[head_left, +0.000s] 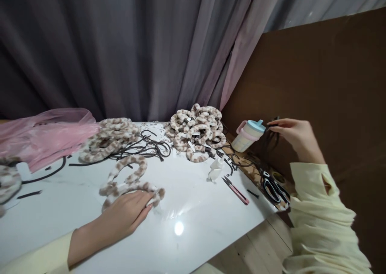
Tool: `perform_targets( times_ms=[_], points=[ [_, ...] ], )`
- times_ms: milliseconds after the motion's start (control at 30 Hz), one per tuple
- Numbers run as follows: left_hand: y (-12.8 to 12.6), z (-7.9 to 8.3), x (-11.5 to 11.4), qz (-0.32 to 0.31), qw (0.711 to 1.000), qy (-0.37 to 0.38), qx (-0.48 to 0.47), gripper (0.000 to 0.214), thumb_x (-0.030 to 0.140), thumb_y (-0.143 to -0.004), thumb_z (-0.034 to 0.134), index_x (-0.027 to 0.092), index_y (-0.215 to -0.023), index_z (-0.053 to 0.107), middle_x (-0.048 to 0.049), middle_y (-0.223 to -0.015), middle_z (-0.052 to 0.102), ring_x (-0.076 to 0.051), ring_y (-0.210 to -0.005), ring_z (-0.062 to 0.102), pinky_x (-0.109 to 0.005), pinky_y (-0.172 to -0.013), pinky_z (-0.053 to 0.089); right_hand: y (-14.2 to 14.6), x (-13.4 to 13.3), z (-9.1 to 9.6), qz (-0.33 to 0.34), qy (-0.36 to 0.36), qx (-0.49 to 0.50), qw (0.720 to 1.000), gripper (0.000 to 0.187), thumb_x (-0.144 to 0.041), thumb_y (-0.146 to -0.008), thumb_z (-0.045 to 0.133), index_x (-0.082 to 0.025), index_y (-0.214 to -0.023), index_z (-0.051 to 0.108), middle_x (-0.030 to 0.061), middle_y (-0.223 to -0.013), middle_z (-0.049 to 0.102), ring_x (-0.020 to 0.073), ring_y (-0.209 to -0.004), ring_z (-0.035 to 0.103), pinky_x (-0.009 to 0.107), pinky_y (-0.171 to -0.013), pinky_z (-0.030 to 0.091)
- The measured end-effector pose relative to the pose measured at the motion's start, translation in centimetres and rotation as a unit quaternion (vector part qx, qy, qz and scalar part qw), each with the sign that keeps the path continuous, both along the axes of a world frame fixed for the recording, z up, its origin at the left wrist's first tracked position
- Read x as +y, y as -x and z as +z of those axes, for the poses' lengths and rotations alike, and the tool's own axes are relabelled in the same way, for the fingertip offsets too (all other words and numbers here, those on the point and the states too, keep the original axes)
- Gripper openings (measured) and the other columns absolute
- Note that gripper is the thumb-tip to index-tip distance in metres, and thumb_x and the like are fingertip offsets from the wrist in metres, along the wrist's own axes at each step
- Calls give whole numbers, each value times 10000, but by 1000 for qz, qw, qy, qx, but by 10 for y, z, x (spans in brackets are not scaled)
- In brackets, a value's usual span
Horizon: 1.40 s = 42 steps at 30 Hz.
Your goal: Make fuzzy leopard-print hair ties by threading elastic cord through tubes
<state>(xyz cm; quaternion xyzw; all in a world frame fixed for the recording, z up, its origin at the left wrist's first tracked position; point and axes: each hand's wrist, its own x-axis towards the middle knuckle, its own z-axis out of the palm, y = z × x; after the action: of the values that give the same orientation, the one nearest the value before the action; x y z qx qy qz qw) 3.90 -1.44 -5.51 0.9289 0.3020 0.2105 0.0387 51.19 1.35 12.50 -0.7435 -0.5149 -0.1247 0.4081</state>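
My left hand point(129, 209) is closed on one end of a fluffy white-and-brown plush tube point(131, 169), which lies curled on the white table point(187, 209). Past the right end of the table, my right hand point(297, 135) is raised with its fingers pinched on dark cords point(271, 135) that hang down below it. Beside those cords stands a cup point(249, 136) with a blue lid and pink handle. Dark cords point(150, 149) also lie in a loose tangle on the table, beyond the curled tube.
Fluffy rings form a heap point(199, 131) at the back and a stack point(111, 135) farther left, near a pink plastic bag point(57, 129). Pink thread snips point(237, 190), a small white bottle point(216, 168) and black-handled scissors point(273, 187) lie at the right. A brown panel point(325, 77) rises behind.
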Motion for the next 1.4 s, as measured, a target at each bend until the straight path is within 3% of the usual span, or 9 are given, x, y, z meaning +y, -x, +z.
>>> perform_targets(
  times_ms=[233, 433, 733, 867, 1000, 1100, 1233, 1300, 1400],
  points=[
    [0, 0, 0, 3, 1000, 23, 13, 236, 234, -936, 342, 169, -1067, 527, -72, -943, 665, -214, -868, 650, -316, -722, 490, 72, 6, 83, 87, -118, -64, 987, 266, -204, -665, 715, -110, -912, 748, 16, -549, 572, 28, -452, 376, 187, -427, 237],
    [0, 4, 0, 2, 998, 62, 34, 248, 240, -936, 325, 162, -1056, 527, -84, -948, 655, -230, -879, 639, -343, -728, 487, 155, 61, 121, 148, -41, -157, 976, 293, -206, -717, 631, -5, -914, 717, 30, -598, 629, 29, -499, 533, 216, -557, 402],
    [-3, 5, 0, 6, 996, 80, 45, 251, 254, -936, 319, 162, -1009, 540, -87, -929, 643, -235, -861, 621, -352, -725, 477, 180, 136, 80, 209, 122, -187, 952, 268, -71, -727, 579, 130, -886, 655, 177, -797, 693, 176, -743, 664, 303, -757, 493],
    [1, 5, -1, 5, 998, 58, 35, 257, 281, -938, 331, 163, -996, 552, -79, -900, 645, -216, -829, 614, -325, -713, 468, 178, 150, 71, 203, 137, -181, 952, 275, -70, -753, 516, 151, -865, 637, 144, -780, 682, 139, -739, 663, 275, -777, 483],
    [-4, 31, 3, 20, 1000, -9, 0, 365, 477, -870, 447, 141, -922, 579, -91, -855, 625, -230, -782, 581, -340, -686, 459, 180, 149, 63, 228, 154, -172, 946, 217, -81, -707, 620, 69, -853, 679, 74, -656, 667, 114, -621, 643, 243, -704, 503],
    [-34, 65, 20, -1, 992, -122, 3, 325, 371, -923, 382, 123, -894, 591, -107, -888, 618, -237, -833, 563, -342, -706, 446, 191, 141, 49, 292, 186, -165, 923, 203, -108, -639, 713, -21, -822, 719, 14, -547, 634, 121, -563, 614, 219, -639, 501],
    [-106, 93, 70, -130, 954, -249, 106, 342, 52, -876, 372, 87, -1197, 489, -142, -1361, 452, -259, -1240, 400, -397, -1003, 312, 211, 124, 27, 438, 249, -149, 851, 239, -214, -696, 694, -118, -910, 737, 2, -667, 694, 133, -631, 619, 208, -623, 479],
    [-135, 93, 100, -93, 957, -224, 156, 419, 20, -874, 345, 82, -1280, 425, -157, -1427, 378, -263, -1313, 323, -421, -1036, 258, 208, 116, 21, 472, 284, -154, 820, 308, -253, -724, 673, -167, -1016, 718, -12, -771, 718, 135, -704, 631, 197, -650, 471],
    [-153, 80, 135, -5, 966, -158, 204, 376, 31, -858, 361, 10, -1212, 486, -243, -1223, 548, -298, -1152, 500, -438, -946, 322, 171, 104, 17, 459, 285, -190, 820, 304, -270, -731, 660, -196, -1019, 722, -21, -788, 725, 147, -743, 639, 198, -675, 463]
  ],
)
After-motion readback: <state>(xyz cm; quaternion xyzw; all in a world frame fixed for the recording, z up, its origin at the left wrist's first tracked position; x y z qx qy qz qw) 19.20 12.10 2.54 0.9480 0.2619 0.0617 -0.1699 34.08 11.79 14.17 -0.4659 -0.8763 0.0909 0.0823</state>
